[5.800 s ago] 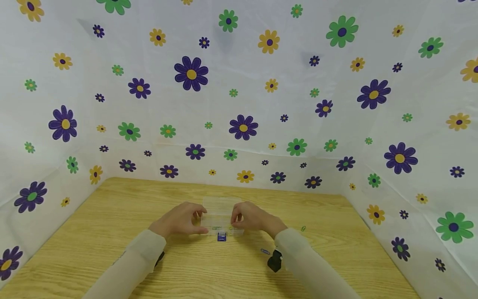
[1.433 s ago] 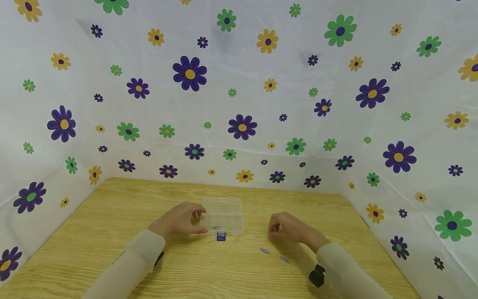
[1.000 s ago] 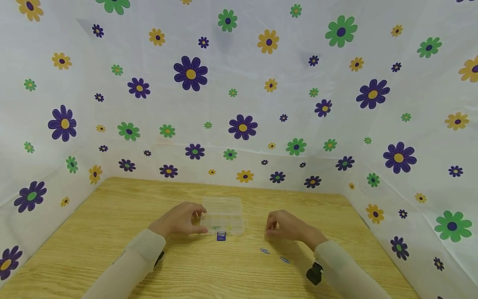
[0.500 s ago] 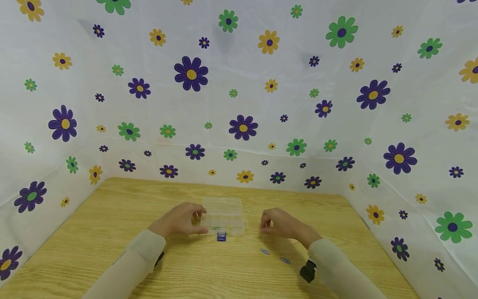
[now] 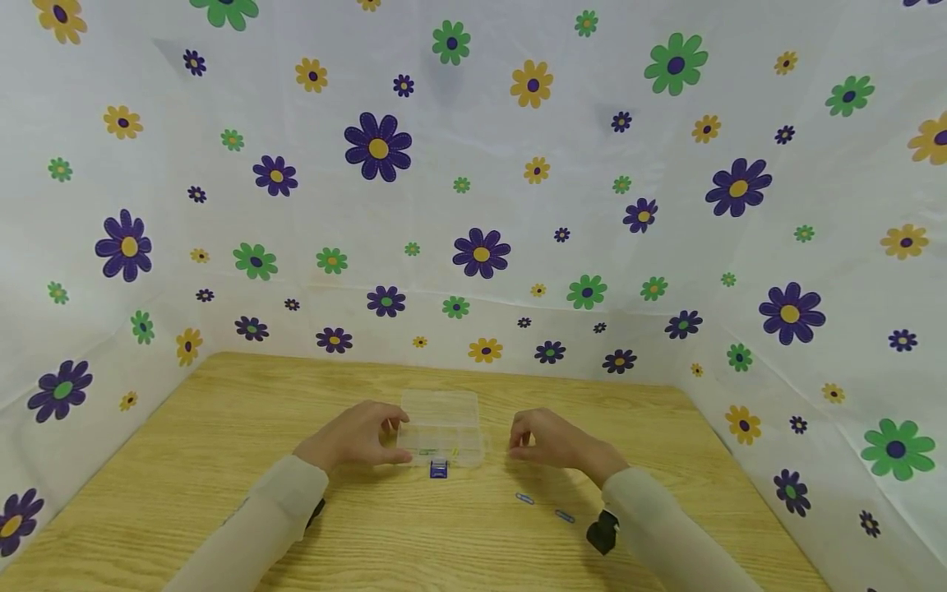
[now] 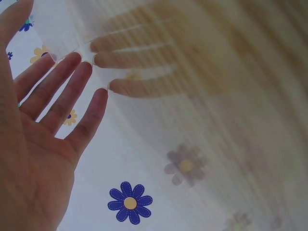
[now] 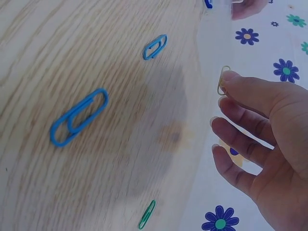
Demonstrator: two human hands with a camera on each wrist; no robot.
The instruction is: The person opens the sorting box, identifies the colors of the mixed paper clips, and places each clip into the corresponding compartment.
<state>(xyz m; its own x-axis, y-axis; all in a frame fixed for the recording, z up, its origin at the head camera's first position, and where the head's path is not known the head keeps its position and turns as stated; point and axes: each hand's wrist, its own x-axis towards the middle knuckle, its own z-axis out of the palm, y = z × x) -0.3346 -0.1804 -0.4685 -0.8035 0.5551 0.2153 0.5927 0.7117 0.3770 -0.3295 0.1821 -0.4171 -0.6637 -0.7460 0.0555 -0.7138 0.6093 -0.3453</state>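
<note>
Right of centre, a yellow paperclip (image 7: 220, 83) is pinched by the right hand (image 5: 555, 440); light and probably slippery, it is best held at one end. The box (image 5: 440, 409) is touched by the relaxed left hand (image 5: 355, 436).

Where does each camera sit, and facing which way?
Head: head-worn, facing forward and down at the clear box, left hand, right hand and sleeves.
Left wrist: on that wrist, facing its palm and fingers.
Right wrist: on that wrist, facing the hand holding a yellow paper clip.
Head and right wrist share two blue paper clips.
</note>
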